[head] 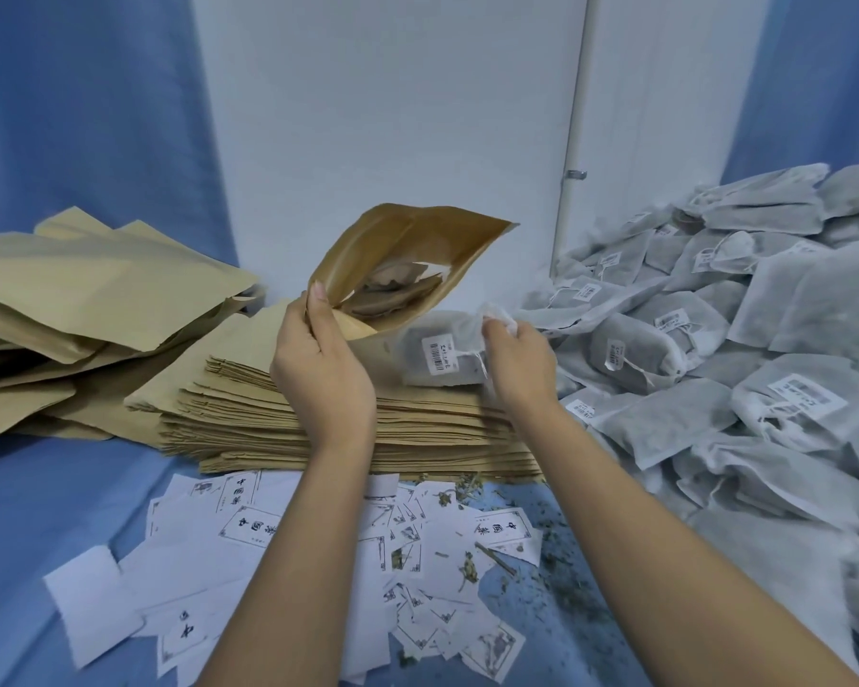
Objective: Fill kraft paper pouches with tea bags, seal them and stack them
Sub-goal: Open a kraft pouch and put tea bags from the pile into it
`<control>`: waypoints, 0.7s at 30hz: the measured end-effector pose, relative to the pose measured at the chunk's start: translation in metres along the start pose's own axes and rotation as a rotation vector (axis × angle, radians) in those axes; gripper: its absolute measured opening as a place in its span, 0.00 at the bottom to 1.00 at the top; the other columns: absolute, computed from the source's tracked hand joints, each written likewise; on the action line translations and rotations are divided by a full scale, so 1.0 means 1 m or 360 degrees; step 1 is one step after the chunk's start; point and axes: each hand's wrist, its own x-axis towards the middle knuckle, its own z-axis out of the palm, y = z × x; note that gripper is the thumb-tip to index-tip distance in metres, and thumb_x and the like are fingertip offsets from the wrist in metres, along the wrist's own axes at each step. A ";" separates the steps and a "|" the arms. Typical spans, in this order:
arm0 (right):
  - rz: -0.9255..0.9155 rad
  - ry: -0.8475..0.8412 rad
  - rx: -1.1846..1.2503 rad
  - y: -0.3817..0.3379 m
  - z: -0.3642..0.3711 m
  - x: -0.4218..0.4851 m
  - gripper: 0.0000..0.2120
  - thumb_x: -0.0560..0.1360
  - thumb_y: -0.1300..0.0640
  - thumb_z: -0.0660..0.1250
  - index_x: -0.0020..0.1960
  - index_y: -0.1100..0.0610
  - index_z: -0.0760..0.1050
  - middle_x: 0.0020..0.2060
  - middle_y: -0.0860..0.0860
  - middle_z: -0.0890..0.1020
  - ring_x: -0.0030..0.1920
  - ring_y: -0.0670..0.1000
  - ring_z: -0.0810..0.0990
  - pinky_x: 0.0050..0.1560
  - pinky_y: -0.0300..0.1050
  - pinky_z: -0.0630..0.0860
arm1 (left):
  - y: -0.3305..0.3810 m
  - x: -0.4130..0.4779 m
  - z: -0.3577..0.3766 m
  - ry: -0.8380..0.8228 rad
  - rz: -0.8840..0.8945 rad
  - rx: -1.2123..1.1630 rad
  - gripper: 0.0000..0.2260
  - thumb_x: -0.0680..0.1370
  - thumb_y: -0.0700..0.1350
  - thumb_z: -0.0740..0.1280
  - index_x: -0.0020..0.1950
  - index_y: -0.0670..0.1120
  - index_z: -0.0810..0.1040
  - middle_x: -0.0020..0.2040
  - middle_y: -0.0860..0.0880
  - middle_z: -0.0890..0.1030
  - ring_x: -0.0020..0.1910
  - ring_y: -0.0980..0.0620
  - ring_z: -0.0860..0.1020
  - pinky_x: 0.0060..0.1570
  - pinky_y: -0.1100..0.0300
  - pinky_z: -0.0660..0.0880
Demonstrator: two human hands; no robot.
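just two hands [321,374], one pouch [398,262], one tea bag [440,352].

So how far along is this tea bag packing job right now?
Done: puffy kraft pouches heaped at left, apparently filled. In hand: the left hand holds a pouch open while the right hand pinches a tea bag at its mouth. Left: a large tea bag pile and a thick stack of flat pouches.

The flat pouch stack [348,428] lies between filled pouches [95,295] left and tea bags [745,349] right.
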 end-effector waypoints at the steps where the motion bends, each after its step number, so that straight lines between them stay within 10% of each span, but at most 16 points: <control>1: 0.0009 -0.0009 -0.0033 -0.001 0.000 0.001 0.13 0.77 0.53 0.57 0.34 0.55 0.67 0.33 0.49 0.73 0.35 0.49 0.70 0.33 0.44 0.62 | 0.000 0.001 0.000 -0.0002 0.0003 0.0005 0.16 0.82 0.48 0.58 0.46 0.39 0.78 0.31 0.58 0.72 0.31 0.68 0.71 0.33 0.75 0.65; 11: 0.0170 0.0022 -0.0446 0.007 0.008 0.005 0.17 0.78 0.62 0.60 0.66 0.55 0.70 0.61 0.57 0.75 0.59 0.57 0.75 0.49 0.47 0.69 | -0.001 -0.005 -0.002 -0.0042 -0.0006 -0.0058 0.10 0.82 0.47 0.59 0.50 0.47 0.79 0.34 0.64 0.73 0.36 0.75 0.72 0.37 0.80 0.64; 14: -0.0074 0.0073 -0.0283 0.011 0.008 0.001 0.23 0.74 0.71 0.54 0.56 0.51 0.79 0.58 0.54 0.78 0.58 0.54 0.76 0.51 0.43 0.71 | -0.002 -0.005 -0.002 -0.0048 0.0005 -0.0054 0.10 0.82 0.47 0.59 0.50 0.47 0.79 0.33 0.63 0.73 0.36 0.75 0.72 0.37 0.80 0.64; 17: -0.0169 -0.0120 -0.0423 0.012 0.005 0.001 0.13 0.78 0.60 0.54 0.39 0.55 0.74 0.46 0.56 0.80 0.47 0.57 0.74 0.45 0.48 0.68 | -0.002 -0.004 -0.002 -0.0042 0.0006 -0.0033 0.08 0.82 0.47 0.59 0.46 0.51 0.75 0.32 0.62 0.73 0.34 0.74 0.72 0.36 0.79 0.65; 21: -0.0066 -0.0739 -0.0696 0.012 -0.004 0.002 0.28 0.70 0.37 0.54 0.65 0.50 0.71 0.61 0.53 0.77 0.59 0.56 0.73 0.57 0.53 0.69 | -0.002 -0.004 0.000 -0.0052 0.0025 0.0002 0.08 0.82 0.47 0.58 0.45 0.51 0.74 0.33 0.62 0.73 0.34 0.73 0.72 0.36 0.79 0.65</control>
